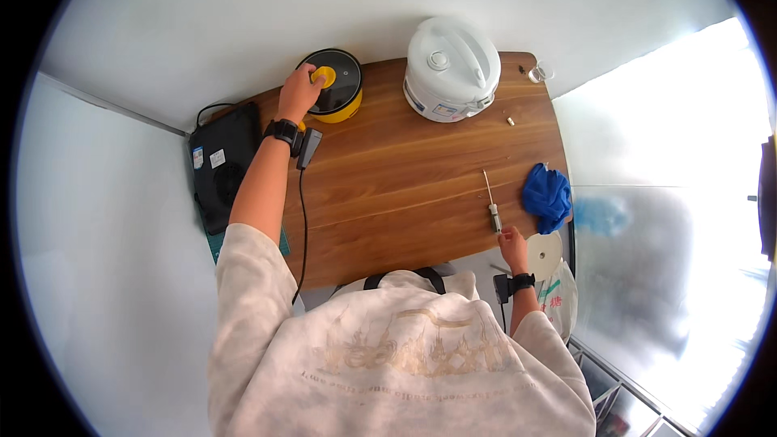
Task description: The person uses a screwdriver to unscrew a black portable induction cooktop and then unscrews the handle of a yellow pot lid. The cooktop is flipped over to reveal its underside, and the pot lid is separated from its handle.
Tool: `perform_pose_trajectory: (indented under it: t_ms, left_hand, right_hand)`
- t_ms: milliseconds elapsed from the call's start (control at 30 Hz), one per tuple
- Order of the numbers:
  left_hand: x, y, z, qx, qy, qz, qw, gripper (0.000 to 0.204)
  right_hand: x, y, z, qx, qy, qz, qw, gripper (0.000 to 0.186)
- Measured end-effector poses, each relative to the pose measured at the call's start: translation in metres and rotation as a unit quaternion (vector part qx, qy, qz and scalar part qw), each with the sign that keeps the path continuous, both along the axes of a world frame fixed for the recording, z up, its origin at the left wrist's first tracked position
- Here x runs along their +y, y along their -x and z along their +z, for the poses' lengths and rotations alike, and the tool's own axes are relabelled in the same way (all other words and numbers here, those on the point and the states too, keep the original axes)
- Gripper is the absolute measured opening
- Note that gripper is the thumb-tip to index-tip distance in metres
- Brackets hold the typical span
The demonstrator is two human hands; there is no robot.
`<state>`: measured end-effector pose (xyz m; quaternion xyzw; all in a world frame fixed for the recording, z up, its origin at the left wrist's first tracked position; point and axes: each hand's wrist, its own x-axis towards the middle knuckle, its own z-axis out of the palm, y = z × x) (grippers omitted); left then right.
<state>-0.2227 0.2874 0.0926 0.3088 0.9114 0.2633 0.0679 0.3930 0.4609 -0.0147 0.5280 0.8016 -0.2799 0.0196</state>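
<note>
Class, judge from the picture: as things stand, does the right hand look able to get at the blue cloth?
Probably yes: the right hand, at the screwdriver, is close to the blue cloth, with nothing visible blocking the way.

Up on the wearer's head over there, the left fisheye looks steeply down past a cream printed T-shirt (405, 356) onto the wood-grain tabletop (396, 202), near enough that the shirt fills the lower middle, wide enough to take in white walls (89, 194).

L arm (263, 182) extended fwd w/ L hand (300, 95) curled; R hand (513, 249) closer in, also curled.
</note>
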Motion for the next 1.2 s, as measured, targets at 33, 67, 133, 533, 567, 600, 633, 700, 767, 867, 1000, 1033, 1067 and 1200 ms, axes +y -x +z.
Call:
perform_pose_trajectory:
  t_ms: [33,67,133,533,567,600,633,700,767,867,1000,1033,1067,1200]
  left_hand:
    - [0.007,0.001,-0.003,0.007,0.027,0.009,1.000,0.037]
    - [0.017,0.002,-0.004,0.014,0.054,0.016,0.998,0.038]
    - [0.024,0.000,-0.009,0.049,0.076,0.034,0.995,0.038]
    - [0.025,-0.017,0.008,0.097,0.101,0.082,0.987,0.030]
    - [0.023,-0.021,0.017,0.105,0.080,0.073,0.989,0.029]
    - [0.020,-0.025,0.023,0.114,0.059,0.064,0.990,0.029]
    - [0.014,-0.031,0.024,0.095,0.036,0.057,0.993,0.029]
    - [-0.003,-0.045,0.037,0.065,-0.010,0.045,0.997,0.030]
    - [-0.018,-0.077,0.054,-0.121,-0.061,0.063,0.989,0.030]
    - [-0.052,-0.144,0.065,-0.424,-0.238,0.055,0.872,0.029]
    - [-0.089,-0.236,0.056,-0.598,-0.296,0.080,0.741,0.031]
    - [-0.102,-0.255,0.042,-0.599,-0.300,0.114,0.734,0.033]
    - [-0.098,-0.270,0.047,-0.599,-0.301,0.146,0.727,0.035]
    - [-0.097,-0.299,0.068,-0.604,-0.289,0.108,0.735,0.039]
  right_hand:
    - [0.003,-0.003,-0.002,0.007,0.004,-0.001,1.000,0.022]
    - [0.005,-0.005,-0.003,0.014,0.008,-0.005,1.000,0.022]
    - [0.009,-0.008,-0.006,0.023,0.017,-0.010,1.000,0.022]
    - [0.028,0.008,-0.017,0.033,0.077,0.066,0.994,0.038]
    - [0.028,0.009,-0.019,0.051,0.059,0.070,0.995,0.040]
    - [0.028,0.011,-0.021,0.068,0.041,0.074,0.994,0.041]
    - [0.028,0.011,-0.023,0.086,0.023,0.079,0.993,0.042]
    - [0.029,0.017,-0.026,0.066,0.022,0.072,0.995,0.043]
    - [0.035,0.023,-0.028,0.059,0.027,0.077,0.995,0.043]
    - [0.041,0.028,-0.021,0.063,0.054,0.104,0.991,0.041]
    - [0.049,0.032,-0.026,0.074,0.073,0.123,0.987,0.032]
    - [0.051,0.032,-0.030,0.095,0.103,0.112,0.984,0.029]
    - [0.054,0.035,-0.032,0.119,0.134,0.097,0.979,0.027]
    - [0.052,0.067,0.024,0.299,0.426,0.005,0.854,0.017]
